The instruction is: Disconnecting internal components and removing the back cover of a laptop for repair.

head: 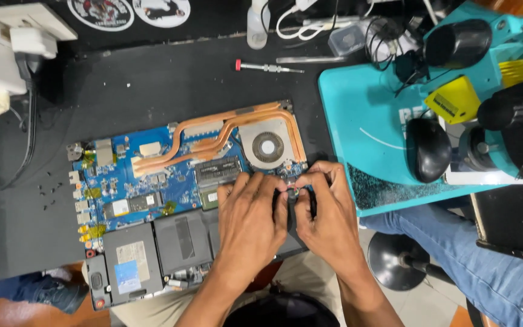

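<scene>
left hand (pixel 250 209) + right hand (pixel 328 212) both pinch small black part (pixel 292 203) over open laptop (pixel 171 200), near bench's front edge | likely light, fragile; grip by edges | fan (pixel 267 147) just behind

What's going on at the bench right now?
A person has an opened laptop on a black mat, its blue motherboard, copper heat pipes and fan exposed. Both hands work at its lower right corner: the left hand and right hand pinch a small dark part between their fingertips. A screwdriver lies on the mat above, and loose screws sit to the left.
</scene>
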